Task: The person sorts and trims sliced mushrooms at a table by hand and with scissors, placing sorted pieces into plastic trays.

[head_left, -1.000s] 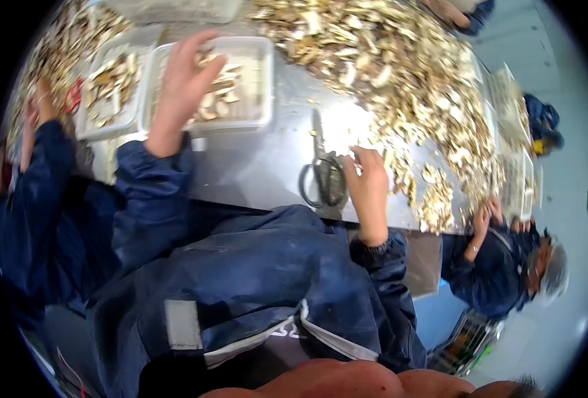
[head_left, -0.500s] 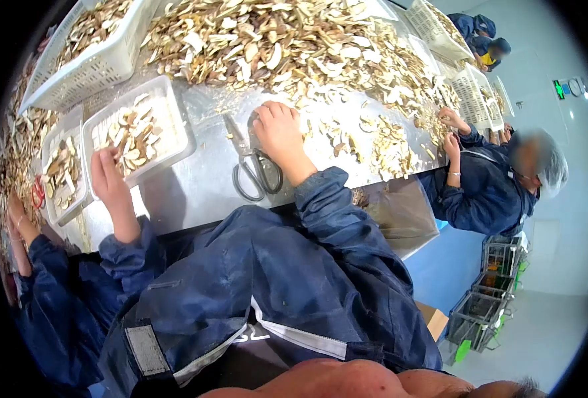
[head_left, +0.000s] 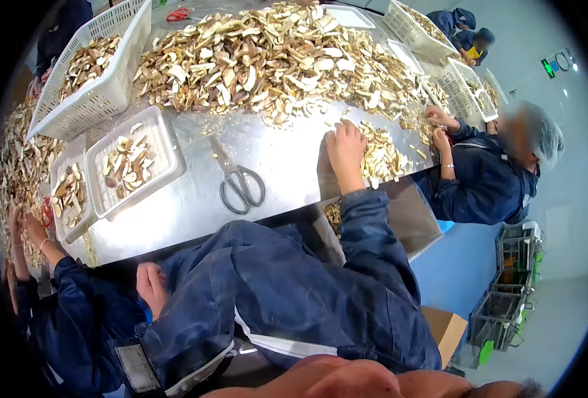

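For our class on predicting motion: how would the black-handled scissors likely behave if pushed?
The scissors would probably slide, not roll, lying flat on the smooth-looking metal table. Pushed at one end, they may swivel, being long and narrow. They are likely stiff, as the blade looks metallic.

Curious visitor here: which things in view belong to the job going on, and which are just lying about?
Seem part of the job:
small pile of slices, beside the right hand
big heap of slices
larger shallow tray, holding slices

Seem just lying about:
black-handled scissors, untouched, though possibly a tool
cardboard box
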`<act>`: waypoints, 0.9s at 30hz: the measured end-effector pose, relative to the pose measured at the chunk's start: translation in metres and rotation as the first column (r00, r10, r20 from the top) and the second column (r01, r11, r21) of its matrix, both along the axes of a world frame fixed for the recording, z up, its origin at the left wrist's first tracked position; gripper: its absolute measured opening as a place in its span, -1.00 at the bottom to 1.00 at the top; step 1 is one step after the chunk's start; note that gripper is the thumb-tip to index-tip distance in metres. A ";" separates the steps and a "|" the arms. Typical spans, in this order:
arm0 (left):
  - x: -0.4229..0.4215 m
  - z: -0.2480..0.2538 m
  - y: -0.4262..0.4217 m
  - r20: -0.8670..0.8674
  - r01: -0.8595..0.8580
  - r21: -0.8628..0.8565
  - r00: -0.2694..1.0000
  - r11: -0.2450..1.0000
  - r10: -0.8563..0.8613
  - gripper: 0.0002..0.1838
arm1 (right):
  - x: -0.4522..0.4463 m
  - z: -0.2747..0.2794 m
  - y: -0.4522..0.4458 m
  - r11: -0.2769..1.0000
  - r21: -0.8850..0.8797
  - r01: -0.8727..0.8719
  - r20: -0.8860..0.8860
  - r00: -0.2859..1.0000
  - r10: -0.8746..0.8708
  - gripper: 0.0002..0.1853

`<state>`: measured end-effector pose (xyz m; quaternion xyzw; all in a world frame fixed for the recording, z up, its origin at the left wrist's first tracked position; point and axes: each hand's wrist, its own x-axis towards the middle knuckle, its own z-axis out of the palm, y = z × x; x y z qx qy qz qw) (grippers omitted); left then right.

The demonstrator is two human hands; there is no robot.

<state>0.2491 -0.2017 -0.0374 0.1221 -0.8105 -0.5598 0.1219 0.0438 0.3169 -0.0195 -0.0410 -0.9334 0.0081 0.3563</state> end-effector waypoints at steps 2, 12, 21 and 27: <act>0.016 -0.064 -0.036 0.266 -0.164 0.183 0.957 0.969 0.112 -0.80 | 0.011 0.021 -0.014 0.987 -0.150 -0.063 0.006 0.998 0.065 -0.78; 0.000 -0.090 -0.068 0.524 -0.185 -0.248 0.800 0.951 0.292 -0.81 | 0.056 0.004 -0.068 0.796 -0.440 -0.415 0.001 0.887 0.462 -0.75; -0.017 -0.074 -0.065 0.598 -0.093 -0.417 0.721 0.904 0.350 -0.81 | 0.045 0.005 -0.057 0.685 -0.572 -0.451 0.076 0.803 0.592 -0.65; -0.021 -0.077 -0.076 0.581 -0.054 -0.446 0.742 0.893 0.335 -0.81 | 0.051 0.002 -0.056 0.659 -0.569 -0.492 0.009 0.798 0.603 -0.68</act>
